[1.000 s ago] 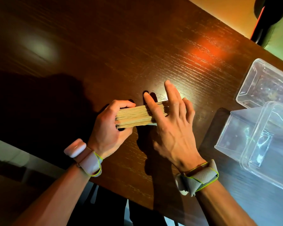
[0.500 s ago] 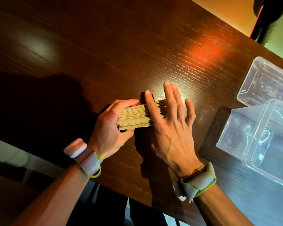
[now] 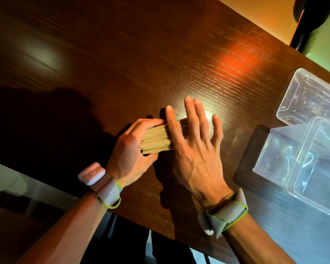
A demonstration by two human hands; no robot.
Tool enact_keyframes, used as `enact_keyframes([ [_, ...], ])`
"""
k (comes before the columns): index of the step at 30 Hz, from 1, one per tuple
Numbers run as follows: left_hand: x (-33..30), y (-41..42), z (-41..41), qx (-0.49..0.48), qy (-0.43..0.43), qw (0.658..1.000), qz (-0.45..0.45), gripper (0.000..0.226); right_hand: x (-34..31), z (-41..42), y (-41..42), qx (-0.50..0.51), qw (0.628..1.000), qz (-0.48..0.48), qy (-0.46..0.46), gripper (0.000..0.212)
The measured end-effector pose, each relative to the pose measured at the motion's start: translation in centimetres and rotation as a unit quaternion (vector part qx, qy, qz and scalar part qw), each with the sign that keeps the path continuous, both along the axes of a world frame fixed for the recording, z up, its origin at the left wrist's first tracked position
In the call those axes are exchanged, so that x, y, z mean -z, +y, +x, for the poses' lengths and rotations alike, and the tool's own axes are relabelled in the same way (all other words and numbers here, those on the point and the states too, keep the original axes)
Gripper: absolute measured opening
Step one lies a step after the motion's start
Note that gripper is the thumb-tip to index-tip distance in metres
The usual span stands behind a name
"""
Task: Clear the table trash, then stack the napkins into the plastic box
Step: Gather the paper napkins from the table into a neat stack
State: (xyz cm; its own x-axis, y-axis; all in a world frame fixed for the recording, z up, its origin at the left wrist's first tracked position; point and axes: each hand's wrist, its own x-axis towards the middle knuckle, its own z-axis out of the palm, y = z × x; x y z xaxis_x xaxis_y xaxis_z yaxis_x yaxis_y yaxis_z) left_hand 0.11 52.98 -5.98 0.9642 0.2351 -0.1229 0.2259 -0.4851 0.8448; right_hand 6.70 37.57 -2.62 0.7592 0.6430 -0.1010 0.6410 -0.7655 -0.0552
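A thick stack of tan napkins [image 3: 157,138] stands on edge on the dark wooden table [image 3: 160,54], near the middle of the view. My left hand [image 3: 130,151] grips the stack's left end, thumb on top and fingers below. My right hand [image 3: 194,143] lies flat against the stack's right side, fingers straight and spread, covering that end. A clear plastic box [image 3: 286,153] lies to the right, apart from both hands.
A second clear plastic piece [image 3: 309,96], like a lid or tray, sits behind the box at the right edge. The table's near edge runs diagonally under my wrists. A dark object [image 3: 309,21] stands beyond the far edge, top right.
My right hand has slid left along the stack and now covers more of it. My left hand has kept its grip in the same place.
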Motion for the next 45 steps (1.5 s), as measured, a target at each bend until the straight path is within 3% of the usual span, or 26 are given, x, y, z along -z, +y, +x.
enact_keyframes([
  [5, 0.0, 0.3, -0.1, 0.007, -0.003, 1.0, -0.012, 0.065, -0.4, -0.1, 0.0, -0.004, 1.0, 0.01, 0.022, 0.09],
  [9, 0.2, 0.8, -0.3, -0.007, 0.001, 0.999, -0.046, 0.063, -0.4, 1.1, -1.3, 0.06, 0.983, 0.127, 0.117, 0.118],
  [12, 0.2, 0.9, -0.5, -0.023, 0.014, 0.993, -0.114, 0.063, -0.2, 2.3, -2.5, 0.147, 0.93, 0.227, 0.248, 0.12],
  [15, 0.4, 0.8, -0.5, -0.026, 0.011, 0.986, -0.164, 0.063, 0.6, 2.6, -2.7, 0.198, 0.851, 0.288, 0.392, 0.124],
  [17, 0.5, 0.8, -0.5, -0.024, 0.012, 0.983, -0.179, 0.06, 1.2, 2.5, -2.5, 0.206, 0.822, 0.306, 0.434, 0.12],
  [21, 0.4, 1.0, -0.3, -0.015, 0.005, 0.985, -0.175, 0.061, 1.4, 2.5, -2.3, 0.229, 0.784, 0.359, 0.451, 0.108],
  [27, 0.9, 1.5, -0.2, 0.014, 0.017, 0.99, -0.139, 0.059, 1.2, 2.9, -2.4, 0.196, 0.829, 0.327, 0.41, 0.064],
  [33, 0.0, 1.6, 0.2, 0.016, 0.038, 0.988, -0.148, 0.045, 0.8, 2.7, -2.3, 0.201, 0.819, 0.328, 0.424, 0.047],
  [36, -1.4, 1.6, 0.6, 0.013, 0.041, 0.989, -0.145, 0.04, -0.4, 2.7, -3.2, 0.224, 0.784, 0.369, 0.446, 0.033],
  [40, -4.1, 0.8, 1.0, 0.016, 0.034, 0.974, -0.222, 0.036, -3.1, 2.6, -4.9, 0.244, 0.705, 0.449, 0.491, 0.033],
  [45, -8.4, -2.4, 2.1, 0.015, -0.025, 0.958, -0.285, 0.074, -6.5, 3.0, -7.9, 0.257, 0.628, 0.529, 0.509, 0.036],
])
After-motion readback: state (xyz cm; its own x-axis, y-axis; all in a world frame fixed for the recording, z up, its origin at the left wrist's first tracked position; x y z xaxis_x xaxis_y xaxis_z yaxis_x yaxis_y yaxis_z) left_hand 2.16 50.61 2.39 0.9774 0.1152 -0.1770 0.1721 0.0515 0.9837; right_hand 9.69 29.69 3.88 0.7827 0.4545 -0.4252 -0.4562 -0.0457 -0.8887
